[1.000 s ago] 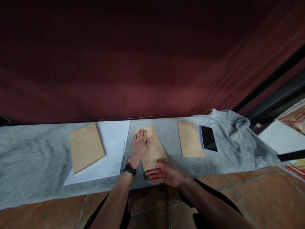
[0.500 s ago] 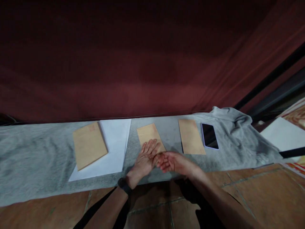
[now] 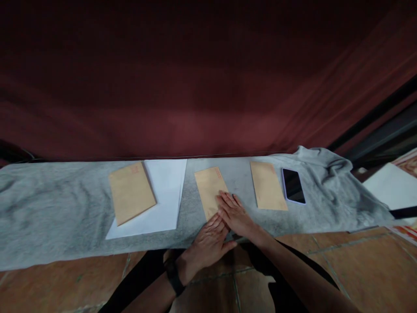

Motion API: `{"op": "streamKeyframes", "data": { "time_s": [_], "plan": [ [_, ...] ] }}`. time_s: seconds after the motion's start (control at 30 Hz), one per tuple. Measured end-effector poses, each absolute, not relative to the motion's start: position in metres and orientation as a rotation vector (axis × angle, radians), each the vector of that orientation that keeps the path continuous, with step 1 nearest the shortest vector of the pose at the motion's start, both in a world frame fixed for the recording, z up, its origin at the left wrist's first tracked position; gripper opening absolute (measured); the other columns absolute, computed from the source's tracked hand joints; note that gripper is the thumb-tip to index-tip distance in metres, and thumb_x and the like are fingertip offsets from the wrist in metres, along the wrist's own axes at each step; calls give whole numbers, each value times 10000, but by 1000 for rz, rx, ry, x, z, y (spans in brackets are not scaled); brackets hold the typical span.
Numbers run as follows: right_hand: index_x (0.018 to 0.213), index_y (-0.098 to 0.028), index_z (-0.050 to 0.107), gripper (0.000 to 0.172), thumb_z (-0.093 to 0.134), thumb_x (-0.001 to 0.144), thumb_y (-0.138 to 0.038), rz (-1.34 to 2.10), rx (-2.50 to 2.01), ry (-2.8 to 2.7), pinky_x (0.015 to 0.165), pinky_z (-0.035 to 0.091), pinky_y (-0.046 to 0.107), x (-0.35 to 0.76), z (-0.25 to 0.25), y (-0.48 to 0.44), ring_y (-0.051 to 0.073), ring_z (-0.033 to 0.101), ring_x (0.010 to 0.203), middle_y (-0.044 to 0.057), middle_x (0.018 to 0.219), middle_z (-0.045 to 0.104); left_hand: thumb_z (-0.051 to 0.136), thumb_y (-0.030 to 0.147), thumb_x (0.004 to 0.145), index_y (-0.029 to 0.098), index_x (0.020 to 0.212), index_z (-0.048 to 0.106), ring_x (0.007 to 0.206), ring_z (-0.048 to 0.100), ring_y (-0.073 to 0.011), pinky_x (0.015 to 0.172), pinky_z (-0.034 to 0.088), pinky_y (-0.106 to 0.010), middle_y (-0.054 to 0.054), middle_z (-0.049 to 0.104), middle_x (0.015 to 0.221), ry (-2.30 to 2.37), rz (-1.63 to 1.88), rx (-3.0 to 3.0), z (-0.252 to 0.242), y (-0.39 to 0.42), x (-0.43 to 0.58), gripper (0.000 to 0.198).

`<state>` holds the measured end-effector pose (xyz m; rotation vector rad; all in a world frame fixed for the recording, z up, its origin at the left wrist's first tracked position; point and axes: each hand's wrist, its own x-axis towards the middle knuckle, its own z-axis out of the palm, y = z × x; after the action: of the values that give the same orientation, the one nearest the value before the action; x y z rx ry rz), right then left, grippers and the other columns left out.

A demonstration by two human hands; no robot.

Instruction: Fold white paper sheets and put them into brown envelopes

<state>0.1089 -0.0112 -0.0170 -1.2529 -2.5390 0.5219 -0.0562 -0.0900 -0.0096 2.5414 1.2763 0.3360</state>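
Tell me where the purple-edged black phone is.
In the head view, the phone lies right of centre on the soft grey cloth, just right of a rectangular brown paper envelope.

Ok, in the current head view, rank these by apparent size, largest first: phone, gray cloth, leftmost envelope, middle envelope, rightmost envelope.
1. Gray cloth
2. Leftmost envelope
3. Rightmost envelope and middle envelope: unranked, since left hand and right hand partly cover the latter
4. Phone
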Motion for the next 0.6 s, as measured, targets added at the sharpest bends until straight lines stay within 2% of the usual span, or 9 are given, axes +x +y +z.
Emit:
{"op": "streamKeyframes", "data": {
  "time_s": [0.13,0.33,0.43,0.5,0.6],
  "plan": [
    [1620,-176,315,562,282,1100,-387,360,-1311,-2607,1282,204,464,112,-18,-10,215,266,1568,91,1695,277,389,627,1020,144,1576,374,1535,349,-260,1272,280,-430,-174,407,1626,1259,299,2514,-4,-95,-60,737],
    [1610,-108,327,583,321,1078,-347,186,-1514,-2469,1265,192,510,116,-27,-2,280,299,1552,138,1672,325,347,612,1036,156,1622,271,1560,288,-241,1283,244,-413,-147,314,1674,1245,247,2520,6,-99,-59,746],
    [1597,-102,358,572,337,1075,-334,119,-1573,-2419,1255,179,526,116,-29,-2,312,313,1536,145,1658,362,393,585,1034,139,1605,307,1538,341,-256,1257,321,-433,-158,359,1654,1262,278,2545,5,-101,-59,730],
    [1580,-112,395,556,366,1072,-336,83,-1582,-2392,1243,190,525,116,-27,-3,320,335,1516,148,1639,403,430,512,1042,154,1580,363,1501,415,-251,1221,392,-430,-147,434,1617,1300,334,2562,1,-102,-60,649],
    [1508,-135,500,503,446,1045,-323,65,-1598,-2340,1168,302,505,118,-20,-5,330,444,1411,158,1558,510,441,314,1047,154,1528,443,1440,502,-231,1172,461,-398,-140,534,1548,1449,398,2586,-7,-99,-65,507]
  ]
}}
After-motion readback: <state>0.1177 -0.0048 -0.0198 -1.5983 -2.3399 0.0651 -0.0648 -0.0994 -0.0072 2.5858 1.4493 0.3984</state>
